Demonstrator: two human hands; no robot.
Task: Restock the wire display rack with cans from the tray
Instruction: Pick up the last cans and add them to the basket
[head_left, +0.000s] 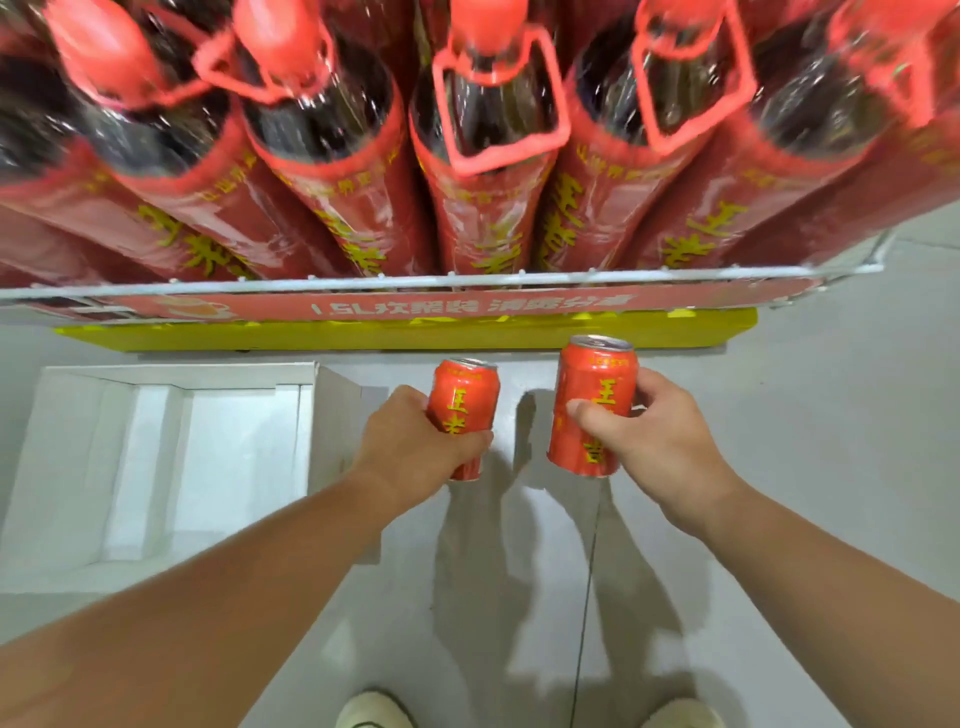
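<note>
Below the wire rack (447, 280), both arms extended: left hand (410, 447) and right hand (660, 441) each clasp one upright can (465, 400), (592, 400).

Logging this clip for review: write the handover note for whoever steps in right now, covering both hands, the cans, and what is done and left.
Left hand: grip shut on left can.
Right hand: grip shut on right can.
Both cans are upright in the air before the wire rack, whose top tier holds large red bottles.
White tray on the floor looks empty.
Left: shelve both cans; no shelved cans visible.
</note>
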